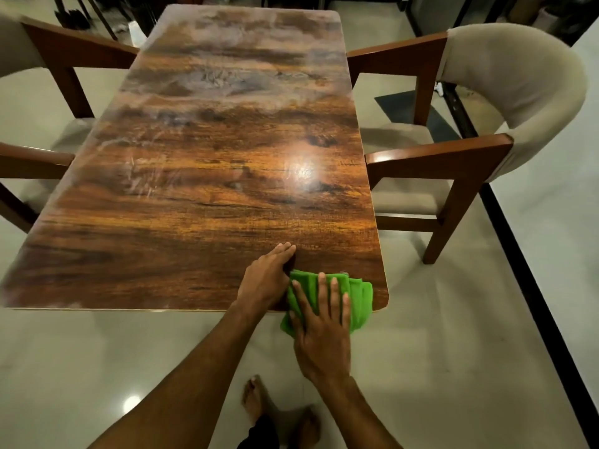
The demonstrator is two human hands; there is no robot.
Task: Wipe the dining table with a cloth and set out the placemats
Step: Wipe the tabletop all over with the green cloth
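Note:
A long wooden dining table [207, 163] stretches away from me, with hazy smears on its far half. A green cloth [358, 294] lies bunched on the near right corner and hangs a little over the front edge. My right hand [322, 325] presses flat on the cloth with straight, spread fingers. Just left of the cloth, my left hand [267, 277] rests on the tabletop with its fingers straight, touching the cloth's left edge. No placemats are in view.
A cushioned wooden armchair [479, 102] stands at the table's right side, and two more chairs [42, 50] stand at the left. The floor is pale glossy tile with a black strip [531, 280] at right. My bare feet [259, 406] are below the table's front edge.

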